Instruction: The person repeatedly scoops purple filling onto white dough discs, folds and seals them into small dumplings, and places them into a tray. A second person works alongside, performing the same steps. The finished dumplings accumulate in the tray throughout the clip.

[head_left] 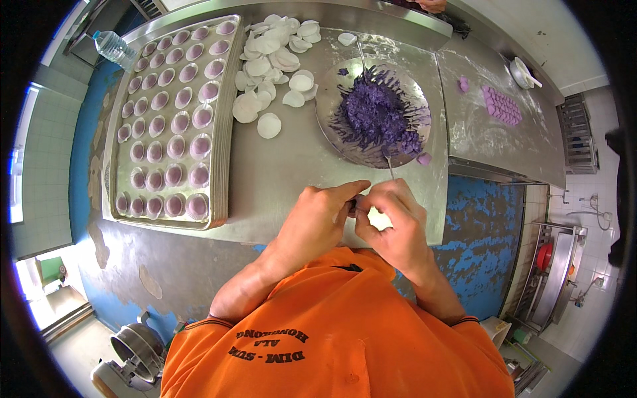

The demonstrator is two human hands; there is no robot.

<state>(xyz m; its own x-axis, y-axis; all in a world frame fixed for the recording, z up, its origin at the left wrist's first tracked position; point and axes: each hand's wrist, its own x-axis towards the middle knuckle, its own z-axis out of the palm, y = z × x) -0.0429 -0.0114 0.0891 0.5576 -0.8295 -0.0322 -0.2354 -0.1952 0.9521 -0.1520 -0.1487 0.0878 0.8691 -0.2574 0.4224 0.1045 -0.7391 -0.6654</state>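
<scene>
My left hand (pixel 317 215) and my right hand (pixel 397 222) meet at the table's near edge, fingers closed together. Pinched between their fingertips is a small purple dough piece (pixel 353 205), mostly hidden by the fingers. Just beyond sits a round metal dish (pixel 329 132) with a mound of sticky dark purple filling (pixel 375 109). A spoon (pixel 389 166) stands in the filling, its handle reaching toward the back of my right hand. One lilac dough piece (pixel 424 158) lies by the dish's near right rim.
At left, a stacked metal tray (pixel 222 132) carries rows of purple balls (pixel 176 144) in paper cups. White paper rounds (pixel 269 53) lie scattered beyond my left hand. Lilac dough pieces (pixel 501 106) and a white-handled pot (pixel 521 73) occupy the right-hand table. Another person's hand (pixel 432 5) shows at the top.
</scene>
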